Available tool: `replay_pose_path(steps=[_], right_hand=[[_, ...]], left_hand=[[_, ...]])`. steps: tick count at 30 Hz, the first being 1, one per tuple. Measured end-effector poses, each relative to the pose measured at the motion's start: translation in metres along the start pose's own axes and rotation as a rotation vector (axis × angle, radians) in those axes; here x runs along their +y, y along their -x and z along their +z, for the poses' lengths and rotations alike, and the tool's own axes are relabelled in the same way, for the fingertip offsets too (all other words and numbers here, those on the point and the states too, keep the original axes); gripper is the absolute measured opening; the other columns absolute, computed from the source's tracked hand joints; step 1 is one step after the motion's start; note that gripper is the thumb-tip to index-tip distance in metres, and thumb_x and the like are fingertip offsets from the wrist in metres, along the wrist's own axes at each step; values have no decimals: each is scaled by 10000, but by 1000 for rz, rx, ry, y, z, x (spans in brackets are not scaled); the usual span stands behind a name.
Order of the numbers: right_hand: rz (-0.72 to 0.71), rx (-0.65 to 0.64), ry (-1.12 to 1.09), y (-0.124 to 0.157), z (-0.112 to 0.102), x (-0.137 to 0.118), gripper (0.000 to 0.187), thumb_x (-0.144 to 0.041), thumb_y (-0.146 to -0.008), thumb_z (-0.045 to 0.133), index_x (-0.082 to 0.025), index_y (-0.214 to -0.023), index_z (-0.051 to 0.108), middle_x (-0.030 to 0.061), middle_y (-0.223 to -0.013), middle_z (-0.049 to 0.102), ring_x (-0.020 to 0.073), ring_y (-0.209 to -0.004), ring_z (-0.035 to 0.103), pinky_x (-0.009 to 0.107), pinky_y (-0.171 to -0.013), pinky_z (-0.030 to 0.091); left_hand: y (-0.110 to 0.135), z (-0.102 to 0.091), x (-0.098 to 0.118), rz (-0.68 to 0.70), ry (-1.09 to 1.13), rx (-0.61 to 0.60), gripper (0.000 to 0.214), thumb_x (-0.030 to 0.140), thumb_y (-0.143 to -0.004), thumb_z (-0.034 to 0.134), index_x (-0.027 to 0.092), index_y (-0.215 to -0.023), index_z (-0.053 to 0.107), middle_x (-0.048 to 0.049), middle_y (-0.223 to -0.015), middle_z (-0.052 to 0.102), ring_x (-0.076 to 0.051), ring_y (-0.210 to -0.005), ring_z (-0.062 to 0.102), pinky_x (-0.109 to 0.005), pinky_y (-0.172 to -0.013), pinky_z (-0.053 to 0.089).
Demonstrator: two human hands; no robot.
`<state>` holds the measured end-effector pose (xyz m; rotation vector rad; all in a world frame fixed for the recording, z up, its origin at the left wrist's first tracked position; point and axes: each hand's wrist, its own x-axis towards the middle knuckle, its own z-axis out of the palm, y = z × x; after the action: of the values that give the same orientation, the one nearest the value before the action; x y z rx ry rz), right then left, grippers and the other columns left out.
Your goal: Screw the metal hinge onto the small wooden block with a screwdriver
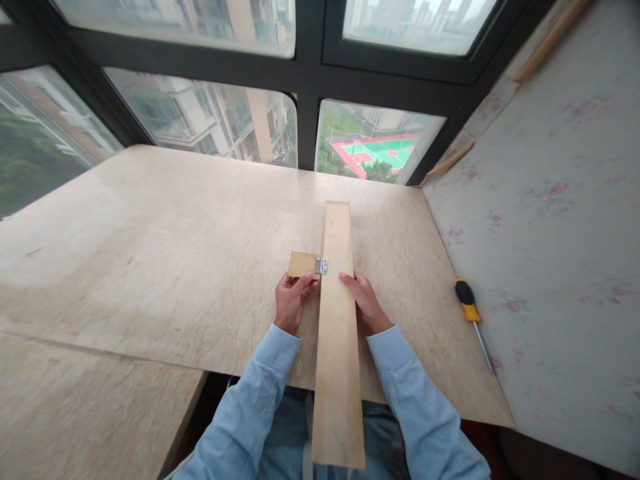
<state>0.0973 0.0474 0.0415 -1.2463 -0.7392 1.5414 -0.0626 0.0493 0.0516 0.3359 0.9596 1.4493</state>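
Observation:
A long pale wooden plank [338, 320] lies lengthwise on the marble tabletop [165, 267], its near end sticking out over the table's front edge. A small wooden block [301, 264] sits against the plank's left side, joined to it by a small metal hinge [321, 266]. My left hand [291, 301] has its fingers curled round the near edge of the small block. My right hand [364, 301] rests on the plank's right edge, fingers bent over it just below the hinge.
A yellow-and-black screwdriver [474, 320] lies at the table's right edge, next to a white wall panel with pink marks [555, 220]. Dark-framed windows [307, 80] stand behind the table. A lower marble surface [75, 407] adjoins at the front left.

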Motion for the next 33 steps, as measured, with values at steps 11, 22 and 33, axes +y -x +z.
replay_pose_path(steps=[11, 22, 33], right_hand=[[-69, 60, 190, 2, 8, 1, 435, -499, -716, 734, -139, -943, 645, 99, -923, 747, 215, -739, 672, 315, -671, 525], [-182, 83, 524, 5, 5, -4, 367, -521, -779, 644, -157, -812, 676, 50, -810, 700, 185, -697, 600, 266, -595, 452], [-255, 45, 845, 9, -9, -18, 254, -395, -801, 586, -198, -757, 741, 1, -692, 683, 214, -725, 641, 301, -719, 479]], left_hand=[[0, -2, 0, -7, 67, 31, 385, 192, -532, 905, 120, -844, 692, -48, -872, 740, -129, -730, 691, -220, -641, 595], [0, -5, 0, -21, 89, 32, 382, 185, -541, 903, 121, -840, 675, -51, -889, 735, -122, -725, 685, -229, -657, 582], [1, -5, -1, -13, 84, 30, 401, 203, -524, 916, 119, -830, 671, -51, -877, 729, -131, -747, 686, -237, -670, 583]])
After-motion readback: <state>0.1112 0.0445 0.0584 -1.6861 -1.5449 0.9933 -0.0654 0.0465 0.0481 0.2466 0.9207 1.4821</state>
